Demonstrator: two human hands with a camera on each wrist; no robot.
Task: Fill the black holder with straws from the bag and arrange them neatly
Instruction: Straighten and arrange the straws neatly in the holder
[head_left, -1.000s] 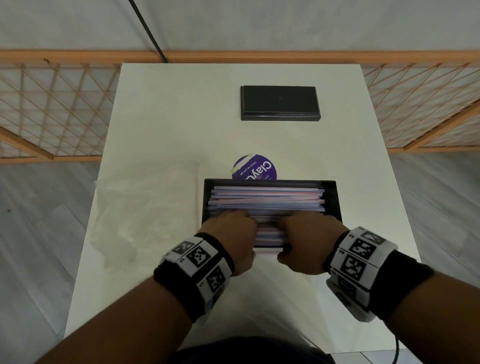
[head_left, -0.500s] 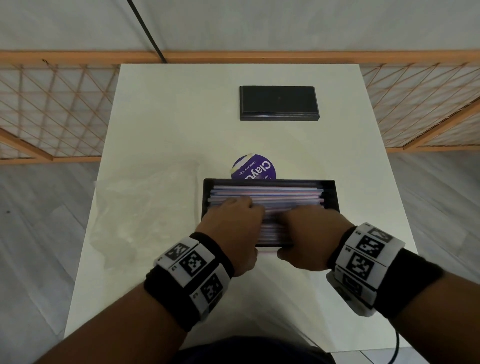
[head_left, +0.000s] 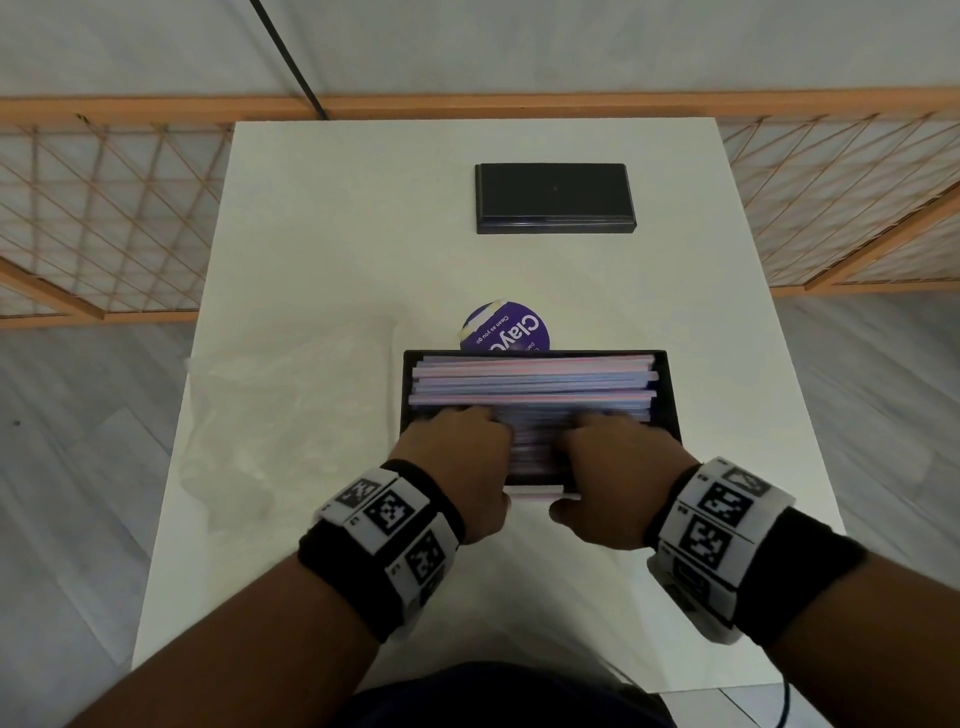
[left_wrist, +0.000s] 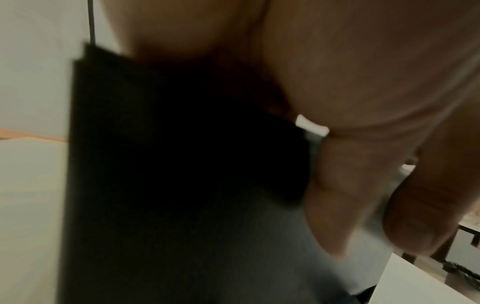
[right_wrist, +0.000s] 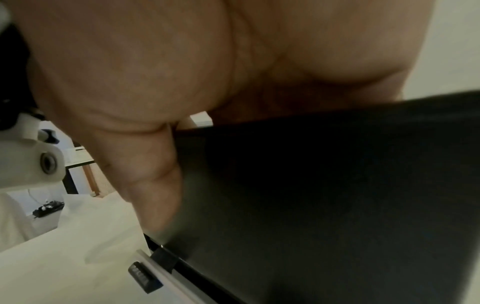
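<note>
The black holder (head_left: 671, 395) sits mid-table, packed with pink and blue straws (head_left: 530, 379) lying crosswise. Both hands reach over its near wall. My left hand (head_left: 457, 452) and right hand (head_left: 618, 457) lay their fingers on the near straws, and each thumb rests against the outside of the near wall. In the left wrist view the thumb (left_wrist: 337, 195) lies straight down the dark wall (left_wrist: 168, 164); the right wrist view shows the right thumb (right_wrist: 153, 185) likewise on the wall (right_wrist: 337, 185). The fingertips are hidden. One pale straw (head_left: 540, 493) lies on the table at the holder's foot.
The limp clear bag (head_left: 291, 415) lies left of the holder. A round purple disc (head_left: 506, 327) peeks out behind it, and a flat black lid (head_left: 553, 197) lies farther back. The white table (head_left: 322, 234) ends close on both sides, with an orange lattice fence (head_left: 104, 208) beyond.
Both hands have slid their fingers a little farther away over the straws. The holder and bag stay where they were.
</note>
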